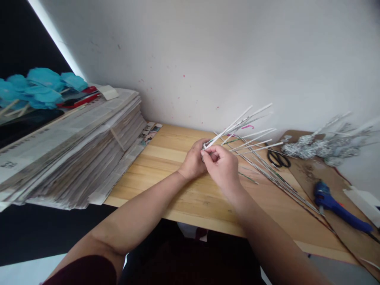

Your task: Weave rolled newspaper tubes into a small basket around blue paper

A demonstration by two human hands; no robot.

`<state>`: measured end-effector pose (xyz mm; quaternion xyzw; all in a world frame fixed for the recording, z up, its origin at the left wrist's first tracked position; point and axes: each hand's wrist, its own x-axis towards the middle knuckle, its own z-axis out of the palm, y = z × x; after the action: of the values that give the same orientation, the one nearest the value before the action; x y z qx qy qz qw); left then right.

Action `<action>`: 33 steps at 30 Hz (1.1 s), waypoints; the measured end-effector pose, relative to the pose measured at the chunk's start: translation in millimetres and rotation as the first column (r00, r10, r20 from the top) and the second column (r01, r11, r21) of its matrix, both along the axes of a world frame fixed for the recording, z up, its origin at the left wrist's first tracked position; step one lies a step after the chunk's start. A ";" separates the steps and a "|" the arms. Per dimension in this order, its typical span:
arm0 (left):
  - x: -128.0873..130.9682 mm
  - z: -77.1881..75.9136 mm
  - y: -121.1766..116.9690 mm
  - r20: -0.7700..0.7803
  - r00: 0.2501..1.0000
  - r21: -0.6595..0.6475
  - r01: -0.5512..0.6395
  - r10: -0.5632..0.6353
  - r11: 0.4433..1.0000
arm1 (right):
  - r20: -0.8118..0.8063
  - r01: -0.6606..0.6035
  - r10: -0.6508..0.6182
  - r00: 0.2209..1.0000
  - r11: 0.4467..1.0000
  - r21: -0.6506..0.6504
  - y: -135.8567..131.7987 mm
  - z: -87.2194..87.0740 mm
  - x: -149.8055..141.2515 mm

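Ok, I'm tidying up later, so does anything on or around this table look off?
Pink specks dot the pale wall behind the table, like stray paint. At left, the tall paper stack has ragged, uneven edges. I see no spill.

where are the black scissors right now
In the head view, the black scissors lie right of both hands, beside the brown board and left of the blue glue gun.

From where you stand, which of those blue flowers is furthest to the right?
The blue flower nearest the small white block; all the others sit further left.
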<state>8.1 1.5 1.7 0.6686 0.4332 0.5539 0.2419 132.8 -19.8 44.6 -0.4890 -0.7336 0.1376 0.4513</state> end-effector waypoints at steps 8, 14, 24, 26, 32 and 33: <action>0.8 -3.1 0.1 0.037 0.999 -0.061 0.038 -0.035 0.997 | -0.066 -0.144 0.140 0.988 0.987 -0.066 1.0 -2.4 8.0; 0.3 -1.1 0.5 0.119 0.989 -0.178 0.104 -0.084 0.979 | -0.018 -0.175 0.175 0.984 0.984 -0.039 3.8 -3.9 13.8; -3.3 2.6 5.6 0.395 0.906 -0.243 0.266 -0.155 0.933 | 0.034 -0.163 0.161 0.986 0.982 0.092 -4.7 -1.0 29.1; -2.6 4.0 5.5 0.440 0.886 -0.259 0.280 -0.145 0.924 | 0.058 -0.157 0.152 0.987 0.982 0.105 -4.0 1.2 40.9; -0.8 3.8 3.8 0.484 0.862 -0.293 0.321 -0.149 0.901 | 0.037 -0.173 0.170 0.985 0.979 0.109 0.0 0.4 54.1; -0.9 3.2 3.7 0.480 0.864 -0.294 0.323 -0.153 0.900 | 0.046 -0.188 0.184 0.982 0.976 0.112 0.2 -0.6 52.0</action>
<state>7.1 5.2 4.8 0.5161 0.3736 0.5671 0.5219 184.8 -19.6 44.0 -0.3937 -0.7909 0.1279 0.4508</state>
